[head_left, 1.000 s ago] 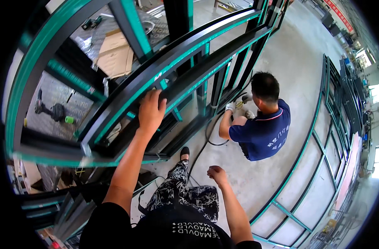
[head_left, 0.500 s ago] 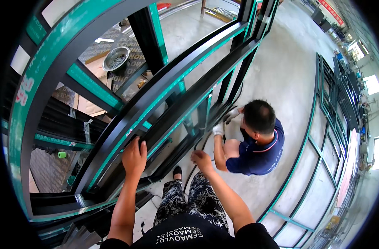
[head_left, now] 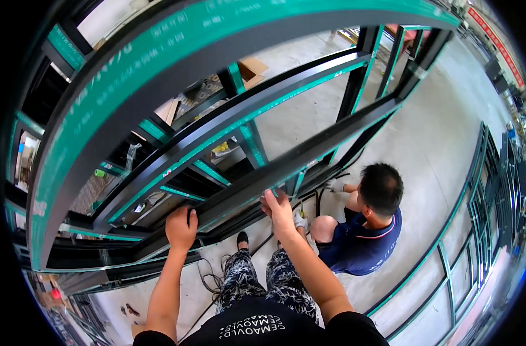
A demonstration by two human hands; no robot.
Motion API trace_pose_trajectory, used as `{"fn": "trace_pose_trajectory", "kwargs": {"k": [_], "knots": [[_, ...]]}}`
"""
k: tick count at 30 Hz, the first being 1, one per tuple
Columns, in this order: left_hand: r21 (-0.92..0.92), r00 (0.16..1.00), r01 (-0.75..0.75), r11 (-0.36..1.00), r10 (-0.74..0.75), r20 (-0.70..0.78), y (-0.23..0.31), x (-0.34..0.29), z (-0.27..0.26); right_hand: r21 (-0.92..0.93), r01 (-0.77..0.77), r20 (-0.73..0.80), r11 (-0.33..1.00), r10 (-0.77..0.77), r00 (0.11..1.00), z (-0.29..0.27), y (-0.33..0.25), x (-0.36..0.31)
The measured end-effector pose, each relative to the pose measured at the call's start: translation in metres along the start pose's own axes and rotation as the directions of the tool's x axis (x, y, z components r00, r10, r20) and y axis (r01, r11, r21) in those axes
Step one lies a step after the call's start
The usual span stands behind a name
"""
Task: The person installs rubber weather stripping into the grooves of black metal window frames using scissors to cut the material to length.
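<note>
A large black metal frame with green tape (head_left: 309, 151) stands upright in front of me, its long bars running from lower left to upper right. My left hand (head_left: 182, 229) is closed over its near bar, the thumb on my side and the fingertips hidden. Farther right along the same bar, my right hand (head_left: 278, 212) grips the lower edge with its fingers bent up against it. Close by on the right crouches a person in a navy shirt (head_left: 369, 245), whose gloved hand (head_left: 335, 184) is low by the base of the frame.
Black cables (head_left: 214, 282) lie on the concrete floor by my left foot. More frames with green edging (head_left: 444, 259) lie on the floor at the right. Behind the bars is an open cardboard box (head_left: 251, 70). A curved green-taped member (head_left: 176, 43) arches across the top left.
My right hand has gone from hanging apart from the frame to gripping its near bar. My left hand stays on the frame. The view has shifted, and the crouching person appears lower and farther right.
</note>
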State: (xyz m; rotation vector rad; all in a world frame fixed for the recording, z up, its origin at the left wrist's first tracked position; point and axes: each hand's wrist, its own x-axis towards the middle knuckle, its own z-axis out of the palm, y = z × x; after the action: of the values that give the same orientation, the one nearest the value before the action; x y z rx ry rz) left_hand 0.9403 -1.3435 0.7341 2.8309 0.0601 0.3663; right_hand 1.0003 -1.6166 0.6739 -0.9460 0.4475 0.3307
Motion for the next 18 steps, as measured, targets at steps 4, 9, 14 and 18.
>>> {"fn": "trace_pose_trajectory", "kwargs": {"k": [4, 9, 14, 18], "knots": [[0.002, 0.998, -0.003, 1.0, 0.003, -0.062, 0.018, -0.029, -0.002, 0.1, 0.001, -0.086, 0.995, 0.008, 0.996, 0.009, 0.009, -0.008], [0.029, 0.997, 0.011, 1.0, -0.009, -0.081, 0.017, -0.045, 0.001, 0.152, -0.003, -0.144, 0.988, 0.025, 0.989, 0.01, 0.015, -0.01], [0.041, 0.995, 0.012, 0.999, -0.007, -0.1, 0.021, -0.04, 0.003, 0.23, -0.047, -0.107, 0.972, 0.074, 0.992, 0.005, 0.015, -0.005], [0.055, 0.992, 0.024, 0.998, -0.017, -0.123, 0.014, -0.038, 0.008, 0.233, 0.009, -0.106, 0.972, 0.016, 0.994, 0.014, 0.017, 0.002]]}}
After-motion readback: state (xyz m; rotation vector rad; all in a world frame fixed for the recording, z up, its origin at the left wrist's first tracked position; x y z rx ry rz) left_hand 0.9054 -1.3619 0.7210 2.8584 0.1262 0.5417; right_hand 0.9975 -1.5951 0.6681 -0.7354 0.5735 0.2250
